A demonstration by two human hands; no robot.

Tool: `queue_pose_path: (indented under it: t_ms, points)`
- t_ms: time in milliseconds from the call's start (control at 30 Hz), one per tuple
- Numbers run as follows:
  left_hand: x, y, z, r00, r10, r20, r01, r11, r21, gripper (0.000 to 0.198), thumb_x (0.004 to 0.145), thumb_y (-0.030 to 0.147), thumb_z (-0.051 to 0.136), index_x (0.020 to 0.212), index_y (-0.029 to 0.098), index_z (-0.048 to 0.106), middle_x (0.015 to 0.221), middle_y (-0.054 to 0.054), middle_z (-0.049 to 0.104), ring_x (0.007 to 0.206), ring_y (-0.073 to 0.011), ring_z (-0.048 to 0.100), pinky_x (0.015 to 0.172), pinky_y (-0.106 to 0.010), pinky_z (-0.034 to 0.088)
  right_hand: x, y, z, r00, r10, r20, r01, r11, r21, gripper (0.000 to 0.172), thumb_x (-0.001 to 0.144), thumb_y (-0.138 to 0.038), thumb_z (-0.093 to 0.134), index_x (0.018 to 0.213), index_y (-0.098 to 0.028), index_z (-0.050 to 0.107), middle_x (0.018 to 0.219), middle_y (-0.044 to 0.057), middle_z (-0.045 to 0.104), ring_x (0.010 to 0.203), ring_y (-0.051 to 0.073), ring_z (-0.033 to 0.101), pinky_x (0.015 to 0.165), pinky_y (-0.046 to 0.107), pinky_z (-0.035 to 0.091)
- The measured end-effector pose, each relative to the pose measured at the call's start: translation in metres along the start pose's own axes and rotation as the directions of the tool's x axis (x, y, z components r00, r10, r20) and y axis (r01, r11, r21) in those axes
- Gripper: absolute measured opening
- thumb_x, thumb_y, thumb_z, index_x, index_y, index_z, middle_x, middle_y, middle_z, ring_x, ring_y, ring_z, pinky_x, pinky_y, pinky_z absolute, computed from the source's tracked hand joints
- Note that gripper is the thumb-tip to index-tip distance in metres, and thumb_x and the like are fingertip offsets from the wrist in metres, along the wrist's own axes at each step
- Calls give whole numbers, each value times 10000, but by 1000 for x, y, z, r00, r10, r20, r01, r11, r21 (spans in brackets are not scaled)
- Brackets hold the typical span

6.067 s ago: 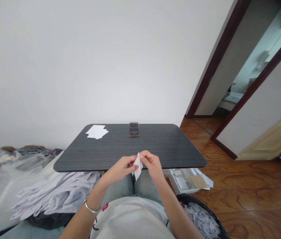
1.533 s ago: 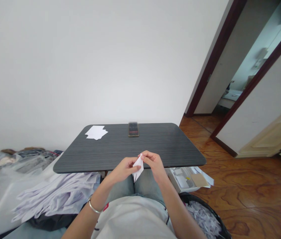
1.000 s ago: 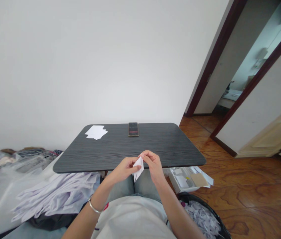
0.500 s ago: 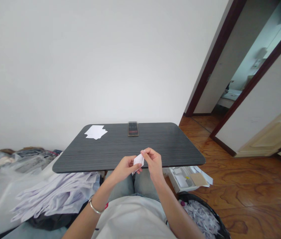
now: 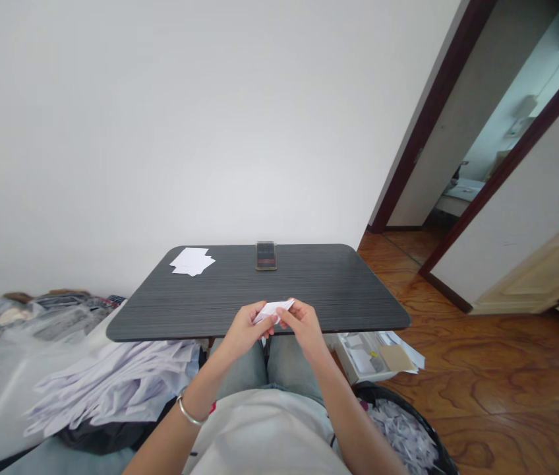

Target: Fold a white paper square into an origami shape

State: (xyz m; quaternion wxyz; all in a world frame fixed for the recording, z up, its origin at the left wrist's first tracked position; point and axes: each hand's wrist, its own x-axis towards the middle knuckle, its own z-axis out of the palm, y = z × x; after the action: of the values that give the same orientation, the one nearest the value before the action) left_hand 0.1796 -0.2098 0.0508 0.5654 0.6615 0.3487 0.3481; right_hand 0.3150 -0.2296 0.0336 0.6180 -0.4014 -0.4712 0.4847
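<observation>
A narrow folded piece of white paper (image 5: 273, 310) lies almost level above the dark table's near edge, held between both hands. My left hand (image 5: 244, 331) pinches its left end between thumb and fingers. My right hand (image 5: 302, 326) grips the right end, and the fingertips hide part of the fold. A small stack of loose white paper sheets (image 5: 192, 261) rests on the dark wood-grain table (image 5: 260, 290) at the far left, well beyond both hands. A phone (image 5: 266, 255) stands near the far edge.
Below the table's left side lies a heap of white paper (image 5: 111, 389) on plastic sheeting. To the right sit a low box of papers (image 5: 373, 356) and a black bin of shredded paper (image 5: 403, 435). A doorway and wooden floor lie further right.
The folded paper has turned from pointing downward to lying nearly level between my hands. It also looks narrower and more tightly folded. The sheets and phone stay in place.
</observation>
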Motion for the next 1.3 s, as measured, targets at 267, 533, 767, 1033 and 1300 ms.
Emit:
queue_pose_path:
  t_ms: [267,533,767,1033,1300]
  points:
    - [-2,2,5,999,-24,33,27,995,-92,257,719,346,596,744,98,535,575,-7,591,455,-75,497,431,-176,358,-4,1,2,995,-36,-88,38,999,23,161,686,-292,628,622,-157,567,510,-37,529,442,76,409,443,199,340]
    - [-4,5,-2,989,-20,147,36,994,-106,216,739,290,591,796,82,573,683,-61,653,541,-99,570,512,-193,429,-3,4,1,996,-17,-89,19,999,28,157,690,-296,619,657,-143,600,525,-29,547,443,74,414,448,201,339]
    - [-5,9,-4,983,-20,185,47,989,-143,228,731,275,604,859,87,578,765,-85,669,630,-123,600,556,-204,448,-2,2,0,994,-17,-108,20,1000,24,187,682,-318,625,657,-135,595,501,-38,524,432,68,402,433,192,338]
    - [1,-1,-1,997,-66,49,73,985,-157,273,722,351,601,775,85,574,669,-67,662,517,-99,573,454,-176,411,-2,5,-3,1000,4,-15,-5,997,-71,201,674,-327,634,730,-136,610,542,-10,593,448,105,491,424,209,389]
    - [2,-3,-1,994,-58,91,71,988,-138,233,724,323,599,709,90,588,599,-37,639,481,-84,549,457,-176,406,0,4,-17,994,37,103,-22,989,-145,125,665,-259,645,648,-143,600,510,-12,602,447,116,547,444,212,440]
